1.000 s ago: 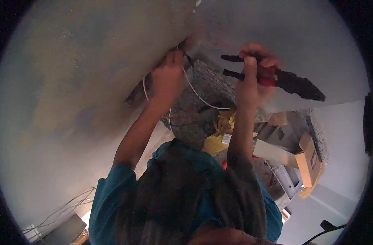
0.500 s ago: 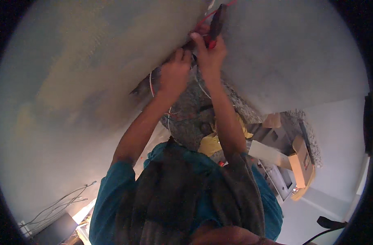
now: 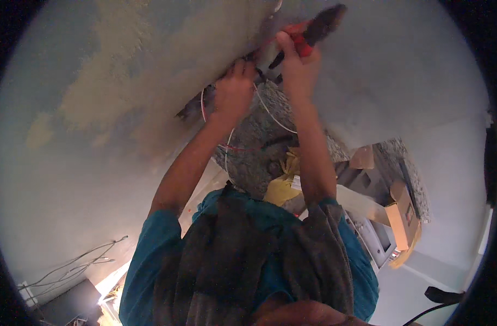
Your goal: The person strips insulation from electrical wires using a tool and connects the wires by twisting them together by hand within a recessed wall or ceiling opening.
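Note:
My right hand [image 3: 298, 65] is closed on dark pliers with red grips [image 3: 320, 28], their dark head pointing up and right. It is high at the corner beside a red wire [image 3: 269, 42]. My left hand [image 3: 235, 89], left of and a little below it, has its fingers curled at a dark slot [image 3: 189, 110] along the wall's edge; what they hold is hidden. White wires [image 3: 266, 108] and red wires hang around my left hand over rough grey masonry [image 3: 251, 133].
Below my right arm lie crumpled yellow material [image 3: 278, 190], an open cardboard box [image 3: 398, 223], a pale board [image 3: 354, 198] and a grey metal case [image 3: 376, 242]. Painted walls [image 3: 401, 81] flank both arms. Loose cables [image 3: 85, 261] hang at lower left.
My right hand with the pliers has risen and moved left to the corner, shifting slightly back right since half a second ago. My left hand has moved a little rightward.

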`<state>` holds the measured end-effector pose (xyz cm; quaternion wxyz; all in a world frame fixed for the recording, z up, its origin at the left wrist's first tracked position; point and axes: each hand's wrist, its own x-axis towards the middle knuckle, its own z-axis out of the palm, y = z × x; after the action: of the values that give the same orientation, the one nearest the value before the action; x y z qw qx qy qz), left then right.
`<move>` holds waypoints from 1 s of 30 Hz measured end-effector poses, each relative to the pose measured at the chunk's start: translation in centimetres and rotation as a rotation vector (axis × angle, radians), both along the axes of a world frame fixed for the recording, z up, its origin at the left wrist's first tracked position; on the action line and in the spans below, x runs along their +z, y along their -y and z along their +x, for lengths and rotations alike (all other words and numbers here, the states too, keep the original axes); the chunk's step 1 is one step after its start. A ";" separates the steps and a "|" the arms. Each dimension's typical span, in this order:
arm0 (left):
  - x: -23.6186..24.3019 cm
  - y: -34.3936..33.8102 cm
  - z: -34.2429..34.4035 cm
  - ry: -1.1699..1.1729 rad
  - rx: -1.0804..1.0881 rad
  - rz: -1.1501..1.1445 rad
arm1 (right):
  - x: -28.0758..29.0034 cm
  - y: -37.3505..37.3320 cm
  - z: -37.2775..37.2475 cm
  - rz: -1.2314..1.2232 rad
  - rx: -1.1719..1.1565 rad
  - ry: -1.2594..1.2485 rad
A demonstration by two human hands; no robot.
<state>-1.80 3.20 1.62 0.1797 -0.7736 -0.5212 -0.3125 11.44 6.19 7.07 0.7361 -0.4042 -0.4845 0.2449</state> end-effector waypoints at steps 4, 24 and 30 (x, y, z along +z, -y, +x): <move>-0.2 0.1 0.2 0.025 0.020 0.050 | -0.6 2.4 0.6 0.069 0.098 -0.159; -0.1 2.1 0.2 0.401 -0.058 -0.181 | -1.6 5.0 1.8 0.074 -0.034 -0.434; -1.8 4.5 0.5 0.793 -0.129 -0.380 | -2.3 6.1 2.4 0.053 -0.012 -0.401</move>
<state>-1.32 -1.33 -0.22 -0.1994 -0.6442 -0.5487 -0.4941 13.81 0.10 4.73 0.8298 -0.3307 -0.3322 0.3030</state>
